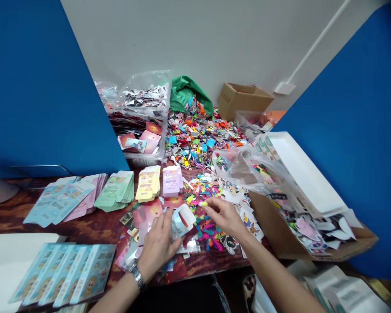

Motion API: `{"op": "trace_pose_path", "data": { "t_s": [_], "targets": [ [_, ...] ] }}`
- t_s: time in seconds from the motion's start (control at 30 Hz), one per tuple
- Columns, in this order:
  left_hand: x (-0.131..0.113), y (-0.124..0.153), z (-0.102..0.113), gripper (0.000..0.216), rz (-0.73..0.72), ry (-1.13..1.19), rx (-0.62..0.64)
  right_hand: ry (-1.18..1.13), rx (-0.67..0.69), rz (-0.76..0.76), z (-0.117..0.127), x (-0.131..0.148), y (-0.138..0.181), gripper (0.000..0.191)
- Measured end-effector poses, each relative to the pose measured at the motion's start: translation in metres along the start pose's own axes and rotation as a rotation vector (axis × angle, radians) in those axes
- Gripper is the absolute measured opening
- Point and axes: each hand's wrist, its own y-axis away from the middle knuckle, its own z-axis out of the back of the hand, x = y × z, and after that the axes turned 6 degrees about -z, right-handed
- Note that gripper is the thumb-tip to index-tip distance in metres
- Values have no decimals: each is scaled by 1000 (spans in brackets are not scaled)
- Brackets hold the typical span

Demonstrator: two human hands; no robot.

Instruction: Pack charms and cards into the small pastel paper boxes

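Note:
My left hand (157, 244), with a watch on the wrist, is wrapped round a small white and blue paper box (181, 221) whose open end points right. My right hand (222, 215) is just to the right of the box's mouth, fingers pinched on a small yellow-green piece (202, 203) above a heap of colourful small trinkets (206, 226). Red cards and clear sleeves (146, 215) lie under and around the left hand on the dark wooden table (94, 226).
Fanned stacks of flat box blanks lie behind: blue (57, 202), green (115, 190), yellow (148, 183), purple (172, 180). Finished blue boxes (65, 274) lie front left. A big trinket pile (198, 137), plastic bins (140, 130), a cardboard box of stickers (313, 230) and a white tray (299, 169) stand right and behind.

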Motion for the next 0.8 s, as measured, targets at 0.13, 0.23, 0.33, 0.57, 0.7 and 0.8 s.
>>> {"op": "trace_pose_path", "data": {
  "t_s": [0.13, 0.23, 0.33, 0.57, 0.7, 0.8],
  "targets": [
    [-6, -5, -6, 75, 8, 96, -8, -93, -8, 179, -18, 29, 8, 17],
    [-6, -5, -4, 74, 31, 135, -33, 48, -68, 305, -28, 36, 12, 19],
    [-4, -7, 1, 73, 27, 174, -40, 101, -111, 368, -29, 36, 13, 20],
    [0, -12, 10, 76, 84, 214, -61, -170, -28, 290, -18, 18, -31, 25],
    [6, -7, 13, 78, 80, 182, -52, -37, -97, 27, -24, -12, -104, 23],
    [10, -3, 15, 80, 74, 149, -70, 62, -118, -87, -35, -32, -163, 22]
  ]
}}
